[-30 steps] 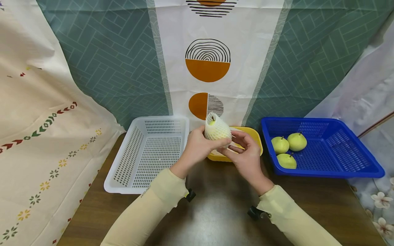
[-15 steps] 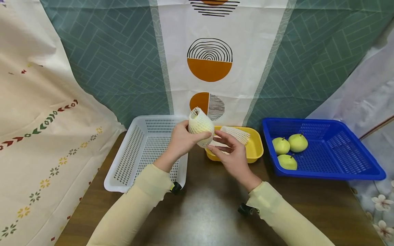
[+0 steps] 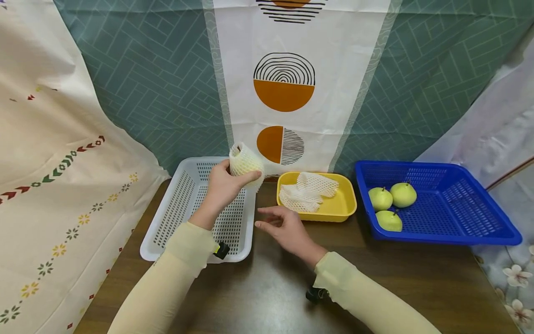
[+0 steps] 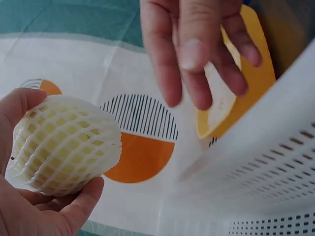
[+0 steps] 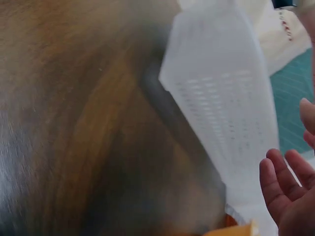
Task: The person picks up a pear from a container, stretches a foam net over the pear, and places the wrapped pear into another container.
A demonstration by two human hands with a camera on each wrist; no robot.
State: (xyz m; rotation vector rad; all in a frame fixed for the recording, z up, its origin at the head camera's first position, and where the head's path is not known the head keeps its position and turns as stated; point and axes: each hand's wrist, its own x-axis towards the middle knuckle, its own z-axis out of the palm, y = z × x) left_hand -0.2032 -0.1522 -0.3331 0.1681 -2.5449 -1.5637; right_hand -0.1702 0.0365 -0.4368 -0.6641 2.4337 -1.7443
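My left hand (image 3: 224,188) grips a pear in a white foam net sleeve (image 3: 246,166), held over the right side of the white basket (image 3: 239,254). In the left wrist view, thumb and fingers wrap the netted pear (image 4: 66,145), its pale yellow-green skin showing through the mesh. My right hand (image 3: 285,229) holds nothing; its fingers are loosely extended in the air, just right of the white basket and in front of the yellow tray (image 3: 344,215). The right wrist view shows its relaxed fingers (image 5: 280,182) beside the basket wall.
Inside the yellow tray lie white foam net sleeves (image 3: 308,190). A blue basket (image 3: 454,199) at the right holds three bare pears (image 3: 403,194) along its left side. All stand on a dark wooden table (image 3: 275,297), with a patterned cloth (image 3: 283,60) hanging behind.
The left hand has carried the netted pear leftward, from above the yellow tray to over the white basket. My right hand has let go of the pear and moved left and toward me.
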